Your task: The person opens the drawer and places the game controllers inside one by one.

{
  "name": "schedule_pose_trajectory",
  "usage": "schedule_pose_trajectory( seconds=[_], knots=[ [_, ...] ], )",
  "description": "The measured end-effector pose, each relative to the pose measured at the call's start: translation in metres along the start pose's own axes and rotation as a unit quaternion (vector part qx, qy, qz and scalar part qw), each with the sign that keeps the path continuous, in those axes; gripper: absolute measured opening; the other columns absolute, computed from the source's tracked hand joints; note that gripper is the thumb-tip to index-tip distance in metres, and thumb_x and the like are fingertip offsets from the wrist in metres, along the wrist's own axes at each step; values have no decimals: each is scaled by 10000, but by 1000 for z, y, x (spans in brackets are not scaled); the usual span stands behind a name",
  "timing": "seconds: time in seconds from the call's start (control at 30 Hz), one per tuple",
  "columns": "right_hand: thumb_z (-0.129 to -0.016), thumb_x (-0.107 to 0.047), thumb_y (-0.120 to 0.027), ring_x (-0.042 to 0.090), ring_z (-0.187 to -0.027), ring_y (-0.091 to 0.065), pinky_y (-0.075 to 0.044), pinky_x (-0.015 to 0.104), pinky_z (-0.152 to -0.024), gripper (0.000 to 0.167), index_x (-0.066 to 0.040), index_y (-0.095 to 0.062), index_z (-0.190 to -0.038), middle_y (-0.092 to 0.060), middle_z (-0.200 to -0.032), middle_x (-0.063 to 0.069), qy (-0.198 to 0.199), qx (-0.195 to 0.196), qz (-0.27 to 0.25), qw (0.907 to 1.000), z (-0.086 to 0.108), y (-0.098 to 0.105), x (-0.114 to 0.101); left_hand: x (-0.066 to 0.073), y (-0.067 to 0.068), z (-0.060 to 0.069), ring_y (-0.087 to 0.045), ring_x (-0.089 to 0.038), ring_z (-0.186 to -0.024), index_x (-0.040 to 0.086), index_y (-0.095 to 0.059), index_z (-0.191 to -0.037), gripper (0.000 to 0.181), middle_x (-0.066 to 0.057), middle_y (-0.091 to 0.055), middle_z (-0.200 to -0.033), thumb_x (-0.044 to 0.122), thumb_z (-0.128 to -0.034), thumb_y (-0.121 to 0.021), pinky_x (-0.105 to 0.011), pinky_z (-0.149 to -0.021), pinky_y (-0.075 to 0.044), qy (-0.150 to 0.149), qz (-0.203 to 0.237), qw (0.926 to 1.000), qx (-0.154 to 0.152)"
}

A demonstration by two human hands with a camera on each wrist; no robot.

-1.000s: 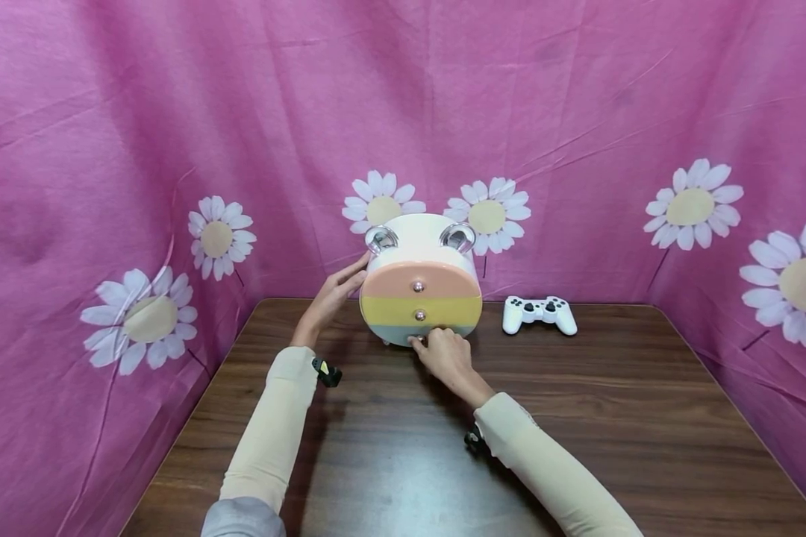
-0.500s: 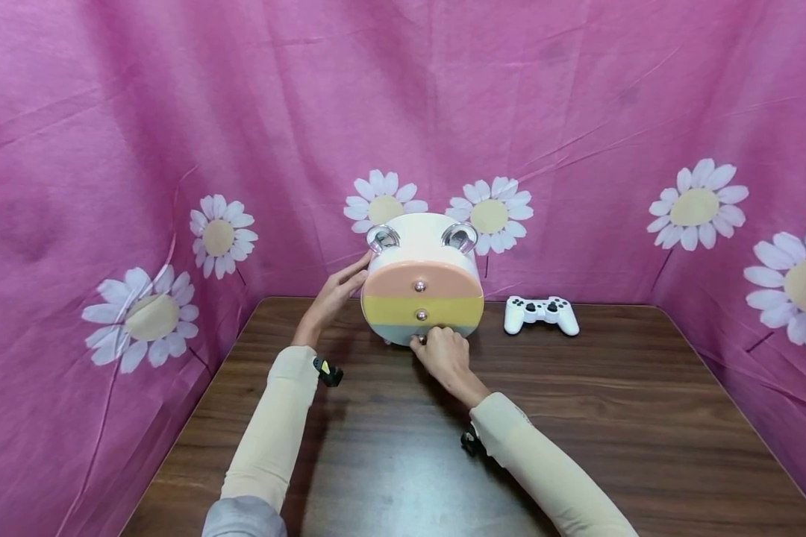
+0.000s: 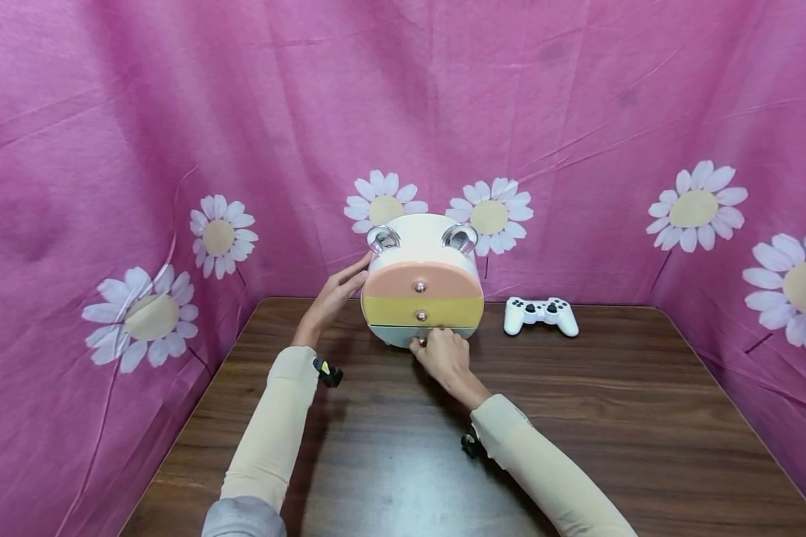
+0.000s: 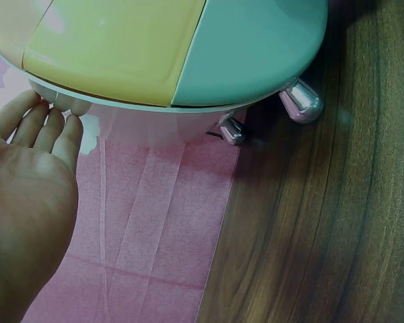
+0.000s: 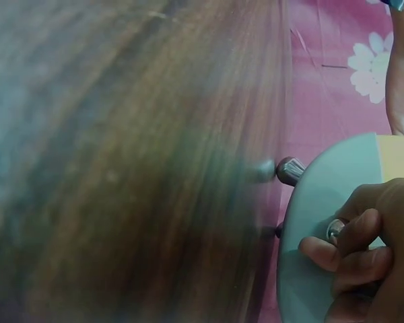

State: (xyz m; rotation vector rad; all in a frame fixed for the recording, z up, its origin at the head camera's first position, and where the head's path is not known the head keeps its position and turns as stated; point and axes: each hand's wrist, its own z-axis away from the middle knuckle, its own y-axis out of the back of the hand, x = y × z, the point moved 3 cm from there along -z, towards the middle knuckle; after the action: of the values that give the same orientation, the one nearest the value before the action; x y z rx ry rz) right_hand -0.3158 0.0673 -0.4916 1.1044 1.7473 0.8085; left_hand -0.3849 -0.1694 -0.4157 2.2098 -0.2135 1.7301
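A small rounded drawer cabinet [image 3: 422, 237] stands at the back of the table, with a white body, two silver rings on top and stacked orange, yellow and green drawer fronts. My right hand [image 3: 446, 359] pinches the silver knob [image 5: 334, 229] of the green bottom drawer [image 5: 333, 176] between thumb and curled finger. A thin dark gap shows along that drawer's upper edge. Against the cabinet's left side rests my left hand [image 4: 37, 192], its fingertips touching the white wall and its fingers fairly straight. The orange drawer [image 3: 392, 280] and yellow drawer [image 3: 389, 310] sit flush.
A white game controller [image 3: 540, 316] lies on the wooden table [image 3: 389, 447] to the right of the cabinet. Pink cloth [image 3: 309, 134] printed with daisies hangs behind and at both sides. Short silver feet [image 4: 301, 101] hold the cabinet off the tabletop.
The green bottom drawer has slid out slightly toward me, so a dark line now shows between it and the yellow one. My left hand has stayed in place.
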Motion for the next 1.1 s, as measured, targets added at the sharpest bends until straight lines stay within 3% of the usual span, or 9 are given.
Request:
schedule_pose_trajectory(
  seconds=[0.57, 1.1],
  knots=[
    [-911, -395, -736, 322, -542, -638, -527, 494, -469, 585, -182, -425, -464, -600, -565, 94, 204, -24, 13, 9998, 22, 11, -6, 0, 0, 1, -310, -175, -1617, 261, -429, -1643, 558, 42, -348, -1743, 378, -1115, -562, -418, -1324, -314, 57, -141, 9998, 131],
    [-908, -426, -752, 280, -487, -601, -467, 445, -415, 615, -198, -429, -437, -540, -503, 45, 220, -152, 93, 9996, 48, 20, -11, 0, 0, 1, -255, -193, -1638, 245, -384, -1661, 551, 37, -282, -1768, 323, -1134, -525, -451, -1340, -273, 52, -7, 10000, -44]
  ],
)
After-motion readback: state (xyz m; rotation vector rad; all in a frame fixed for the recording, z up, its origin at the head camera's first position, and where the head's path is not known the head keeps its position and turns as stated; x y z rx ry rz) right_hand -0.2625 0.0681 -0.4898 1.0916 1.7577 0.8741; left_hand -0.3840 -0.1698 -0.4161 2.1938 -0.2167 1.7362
